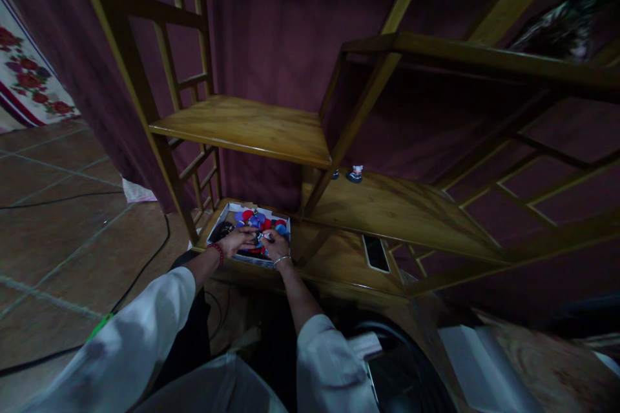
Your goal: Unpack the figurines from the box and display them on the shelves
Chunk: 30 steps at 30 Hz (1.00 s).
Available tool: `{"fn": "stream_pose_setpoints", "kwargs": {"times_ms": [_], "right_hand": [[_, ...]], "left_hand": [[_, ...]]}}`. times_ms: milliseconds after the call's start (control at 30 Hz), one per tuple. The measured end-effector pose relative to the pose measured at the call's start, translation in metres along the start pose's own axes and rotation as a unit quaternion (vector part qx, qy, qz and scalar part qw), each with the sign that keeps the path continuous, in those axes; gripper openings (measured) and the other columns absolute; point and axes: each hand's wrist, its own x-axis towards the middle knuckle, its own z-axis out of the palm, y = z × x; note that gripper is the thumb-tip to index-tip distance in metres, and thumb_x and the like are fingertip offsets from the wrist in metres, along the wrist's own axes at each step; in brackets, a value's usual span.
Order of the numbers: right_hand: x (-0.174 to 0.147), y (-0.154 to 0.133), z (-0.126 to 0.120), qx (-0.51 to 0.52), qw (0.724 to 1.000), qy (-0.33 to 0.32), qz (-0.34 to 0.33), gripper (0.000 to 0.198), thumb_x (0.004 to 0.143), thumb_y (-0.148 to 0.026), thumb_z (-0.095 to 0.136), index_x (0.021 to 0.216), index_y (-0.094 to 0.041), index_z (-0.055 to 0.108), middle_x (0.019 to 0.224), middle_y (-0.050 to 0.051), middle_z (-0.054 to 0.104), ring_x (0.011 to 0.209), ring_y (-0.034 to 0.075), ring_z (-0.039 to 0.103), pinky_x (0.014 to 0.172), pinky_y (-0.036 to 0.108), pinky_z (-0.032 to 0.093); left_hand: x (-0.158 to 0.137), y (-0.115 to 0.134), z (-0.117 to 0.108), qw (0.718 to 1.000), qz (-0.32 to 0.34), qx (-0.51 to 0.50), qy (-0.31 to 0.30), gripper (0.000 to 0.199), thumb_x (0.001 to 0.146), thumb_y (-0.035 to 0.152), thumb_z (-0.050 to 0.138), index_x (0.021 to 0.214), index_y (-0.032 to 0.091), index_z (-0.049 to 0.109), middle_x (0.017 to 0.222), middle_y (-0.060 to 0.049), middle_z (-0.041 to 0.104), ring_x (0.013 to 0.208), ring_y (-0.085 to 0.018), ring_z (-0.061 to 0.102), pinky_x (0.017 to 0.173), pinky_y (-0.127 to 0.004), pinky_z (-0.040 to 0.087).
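Observation:
Both of my hands meet over a shallow white box (289, 230) on the lowest shelf board. Inside it lie several small colourful pieces (256, 217) in red, purple, blue and black. My left hand (234, 242), with a red bead bracelet, has its fingers closed on a small dark and white figurine (259, 239). From the other side my right hand (277, 246), wearing a silvery bracelet, pinches the same figurine. Its exact shape is too small to make out. A similar small figurine (355, 173) stands upright on the middle shelf, with another partly hidden behind the post.
A wooden display shelf (242, 126) with slanting posts surrounds the box. A phone-like dark panel (376, 253) lies on the lower board at right. Black cables (145, 264) run over the tiled floor. At lower right is a round black seat (426, 361) with a dark device on it.

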Motion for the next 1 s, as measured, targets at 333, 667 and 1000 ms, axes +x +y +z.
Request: {"fn": "stream_pose_setpoints", "kwargs": {"times_ms": [333,667,1000], "right_hand": [[-0.0004,-0.0015,-0.0018,-0.041,0.999,0.007,-0.030,0.019,0.069,-0.034,0.053,0.080,-0.023,0.062,0.065,-0.003,0.061,0.062,0.012,0.056,0.061,0.022,0.045],[-0.0022,-0.0052,-0.0005,-0.066,0.997,0.028,-0.013,0.020,0.067,-0.034,0.057,0.084,-0.023,0.060,0.067,-0.003,0.062,0.062,0.012,0.058,0.061,0.022,0.045],[0.0004,0.0000,0.0025,-0.065,0.997,0.025,-0.018,0.016,0.069,-0.035,0.055,0.079,-0.023,0.060,0.063,-0.003,0.062,0.060,0.012,0.059,0.057,0.022,0.046]], "left_hand": [[-0.0005,0.0004,-0.0002,1.000,0.003,-0.009,0.002,0.030,0.066,0.014,0.068,0.095,0.013,0.061,0.075,-0.004,0.063,0.073,-0.013,0.061,0.080,-0.033,0.048],[0.0010,-0.0010,-0.0018,1.000,0.005,0.000,-0.009,0.035,0.064,0.018,0.070,0.097,0.013,0.060,0.079,-0.006,0.065,0.080,-0.016,0.062,0.081,-0.033,0.048],[-0.0042,0.0017,0.0015,1.000,0.000,0.006,-0.011,0.034,0.064,0.019,0.070,0.096,0.013,0.060,0.079,-0.005,0.066,0.081,-0.016,0.062,0.084,-0.034,0.046]]}}
